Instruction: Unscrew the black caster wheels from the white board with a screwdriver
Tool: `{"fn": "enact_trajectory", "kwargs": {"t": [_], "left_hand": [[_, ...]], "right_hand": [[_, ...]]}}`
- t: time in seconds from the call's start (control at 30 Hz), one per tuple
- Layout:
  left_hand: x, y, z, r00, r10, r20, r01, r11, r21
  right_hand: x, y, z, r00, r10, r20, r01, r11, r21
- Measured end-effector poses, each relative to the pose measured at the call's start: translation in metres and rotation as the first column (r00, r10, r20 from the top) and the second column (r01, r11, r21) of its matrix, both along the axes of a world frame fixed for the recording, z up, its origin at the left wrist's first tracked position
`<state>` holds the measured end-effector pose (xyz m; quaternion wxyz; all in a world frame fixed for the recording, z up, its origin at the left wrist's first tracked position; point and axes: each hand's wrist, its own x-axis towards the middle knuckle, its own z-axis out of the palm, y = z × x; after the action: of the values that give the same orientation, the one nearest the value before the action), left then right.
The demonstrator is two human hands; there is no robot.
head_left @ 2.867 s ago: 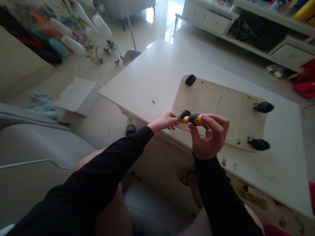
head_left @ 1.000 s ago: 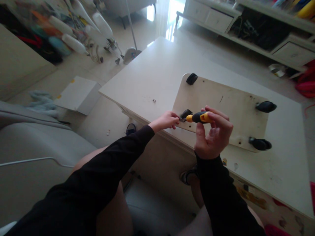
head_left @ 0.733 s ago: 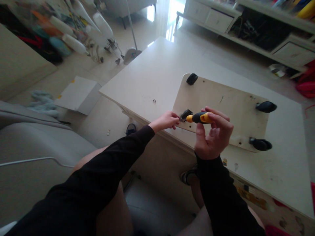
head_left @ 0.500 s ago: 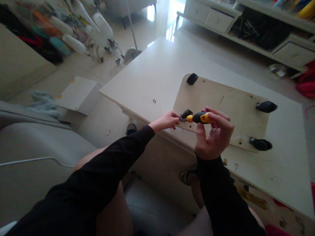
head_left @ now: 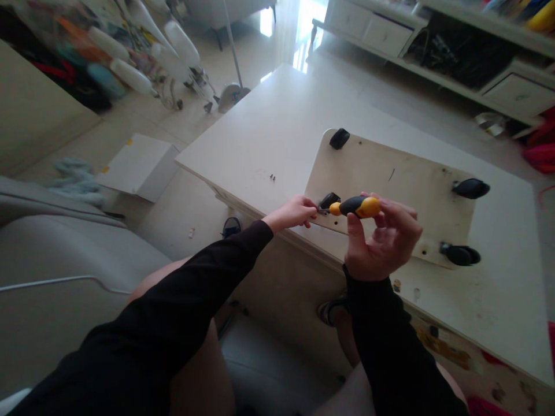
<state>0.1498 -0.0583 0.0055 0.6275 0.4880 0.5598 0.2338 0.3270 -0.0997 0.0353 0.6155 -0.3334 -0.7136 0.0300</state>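
My right hand [head_left: 384, 245] holds a yellow and black screwdriver [head_left: 356, 206] lying almost level, its tip pointing left. The tip meets the mount of a black caster [head_left: 330, 200] at the near left corner of a cream board [head_left: 373, 164]. Thumb and fingers of my left hand [head_left: 293, 212] are pinched together at the screwdriver's tip beside this caster; what lies between them is too small to make out. Other casters stand at the board's far left corner [head_left: 339, 138], far right corner [head_left: 470, 189] and near right corner [head_left: 462, 254].
The board lies on a white table [head_left: 260, 124]. Left of it are a few small screws [head_left: 272, 178]. A white box [head_left: 139, 167] stands on the floor at the left, near a grey sofa [head_left: 73, 248]. A white cabinet [head_left: 377, 32] stands beyond the table.
The fingers of my right hand have shifted and opened slightly around the handle, which has turned to show more yellow. My left hand stays in place.
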Motion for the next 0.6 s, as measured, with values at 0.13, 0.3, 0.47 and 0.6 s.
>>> {"fn": "enact_trajectory", "kwargs": {"t": [0.13,0.3,0.47,0.6], "left_hand": [[0.0005,-0.0004,0.0007,1.0,-0.003,-0.009,0.003,1.0,-0.005],[0.0008,-0.0012,0.0019,1.0,0.006,-0.008,-0.006,1.0,-0.001],[0.0019,-0.0007,0.0032,1.0,0.007,-0.003,-0.007,1.0,-0.005],[0.0017,-0.0012,0.0047,1.0,0.012,-0.001,-0.012,1.0,-0.006]], "right_hand": [[-0.0006,-0.0002,-0.0008,0.999,0.045,-0.017,-0.046,0.997,-0.059],[-0.0021,0.0016,0.0024,0.998,0.017,-0.057,-0.017,1.0,-0.004],[-0.0007,0.0001,-0.0006,0.999,-0.039,0.001,0.04,0.999,-0.026],[-0.0023,-0.0003,-0.0017,0.999,0.022,0.022,-0.021,0.999,-0.047]]}}
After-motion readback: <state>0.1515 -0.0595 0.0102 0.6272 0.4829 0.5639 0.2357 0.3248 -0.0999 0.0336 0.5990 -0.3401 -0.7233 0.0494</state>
